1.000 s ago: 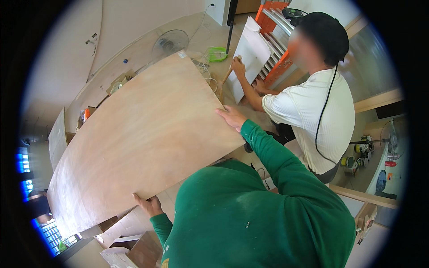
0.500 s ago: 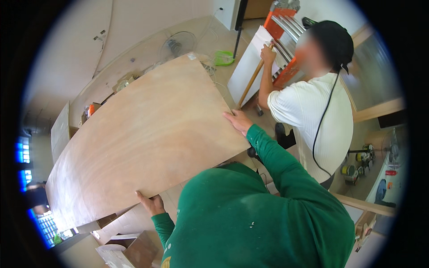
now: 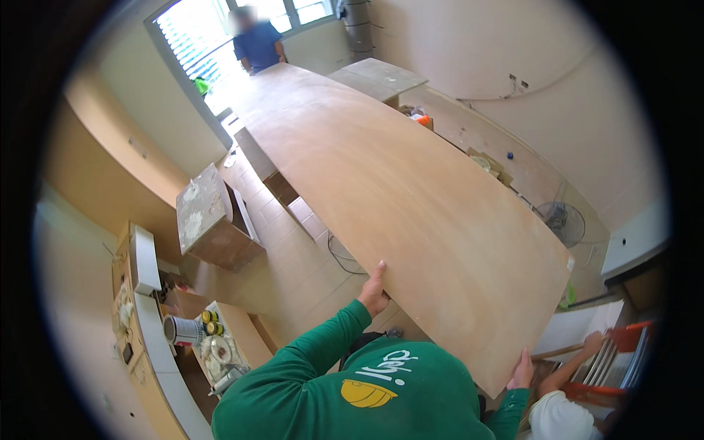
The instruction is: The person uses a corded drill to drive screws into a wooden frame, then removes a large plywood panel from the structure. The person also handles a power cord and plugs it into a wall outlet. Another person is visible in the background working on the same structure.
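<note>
A long, thin plywood sheet (image 3: 411, 198) with a pale reddish-brown face stretches from my body to the far window side. My left hand (image 3: 375, 292) grips its left long edge, thumb on top and fingers hidden beneath. Around the near right end, close to the corner, my right hand (image 3: 521, 372) is closed with its fingers partly out of sight. At the far end stands a person in a dark blue shirt (image 3: 258, 48), close against the sheet; whether their hands hold it is too small to tell.
A co-worker in a white shirt (image 3: 561, 418) is at lower right beside an orange ladder (image 3: 623, 337). A stained wooden box (image 3: 213, 220) stands left, near a workbench with paint cans (image 3: 183, 330). Right of the sheet are a floor fan (image 3: 563, 222) and a low table (image 3: 381, 77).
My view has swung left toward the window, bringing the person at the far end into sight. Both hands keep their hold on the sheet, and the co-worker in white now sits at lower right.
</note>
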